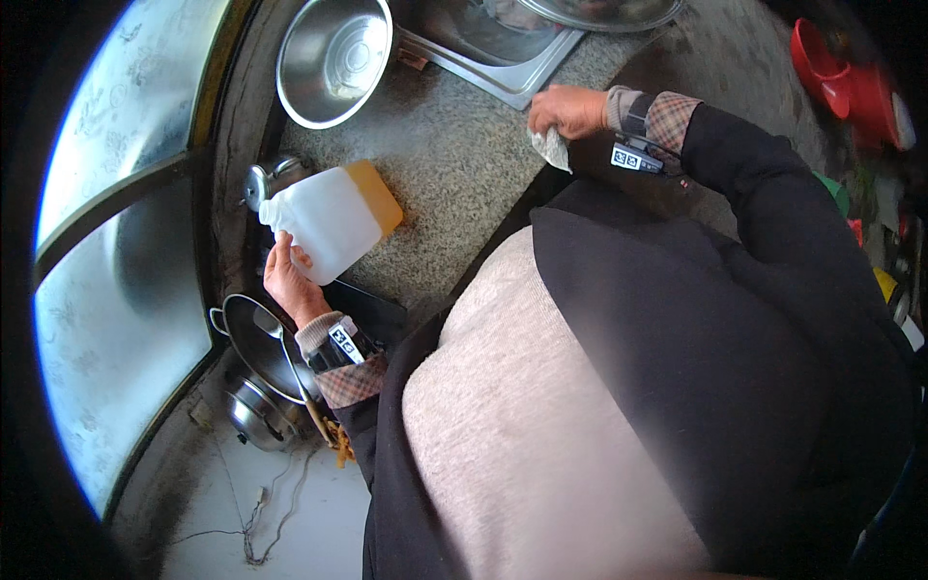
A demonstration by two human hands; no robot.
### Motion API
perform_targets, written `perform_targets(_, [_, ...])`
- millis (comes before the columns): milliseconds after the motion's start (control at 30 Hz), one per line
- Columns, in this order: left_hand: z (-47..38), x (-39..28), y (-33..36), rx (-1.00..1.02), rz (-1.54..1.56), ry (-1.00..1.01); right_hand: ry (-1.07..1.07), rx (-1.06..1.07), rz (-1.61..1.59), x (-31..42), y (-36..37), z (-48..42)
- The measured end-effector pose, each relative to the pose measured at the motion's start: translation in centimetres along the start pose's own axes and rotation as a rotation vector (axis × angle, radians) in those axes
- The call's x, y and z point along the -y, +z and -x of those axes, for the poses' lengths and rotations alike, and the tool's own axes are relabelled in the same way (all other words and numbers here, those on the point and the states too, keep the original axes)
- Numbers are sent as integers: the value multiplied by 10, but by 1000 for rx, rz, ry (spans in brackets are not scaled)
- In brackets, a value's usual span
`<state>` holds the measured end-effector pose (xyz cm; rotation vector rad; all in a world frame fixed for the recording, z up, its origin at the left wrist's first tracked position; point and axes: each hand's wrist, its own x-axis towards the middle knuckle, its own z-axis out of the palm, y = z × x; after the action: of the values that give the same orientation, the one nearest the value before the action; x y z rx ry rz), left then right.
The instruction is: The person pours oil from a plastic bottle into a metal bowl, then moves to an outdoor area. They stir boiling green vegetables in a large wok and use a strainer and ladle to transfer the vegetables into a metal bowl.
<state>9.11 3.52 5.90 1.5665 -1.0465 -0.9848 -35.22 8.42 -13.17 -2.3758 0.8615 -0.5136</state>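
My left hand (291,275) grips the handle side of a translucent plastic jug (330,214) near its neck. The jug has yellow-orange liquid in its base end, and its open-looking mouth points toward the window side. It is over the speckled stone countertop (449,174); whether it touches the stone I cannot tell. In my right hand (568,112) is a crumpled pale cloth (552,149), hanging at the counter's front edge, just beside the corner of the steel sink.
A steel basin (335,61) stands by the sink rim (507,76). Beyond the jug's mouth is a small metal lidded pot (272,177). A wok (254,341) with a long-handled spatula (290,355) and a steel pot (261,413) lie past my left wrist. Red plastic containers (826,72) are far right.
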Motion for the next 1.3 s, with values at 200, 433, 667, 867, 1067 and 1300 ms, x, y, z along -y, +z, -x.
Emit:
perform_targets(200, [-4,-4,5,116,-215,100,153,-361,9,28,4,-14])
perform_targets(433, [-6,-9,-1,153,-346,-14,149,-235,256,29,37,-46])
perform_targets(667, [-6,-3,-6,118,-311,2,210,-47,-208,15,28,-12])
perform_targets(867, [14,0,-6,0,-160,-56,21,-431,-3,18,2,-98])
perform_targets(1067, [46,-3,-8,-193,-252,-4,56,131,296,-50,35,-205])
perform_targets(1300, [76,-13,-1,-316,-131,-132,50,-63,435,-173,41,-271])
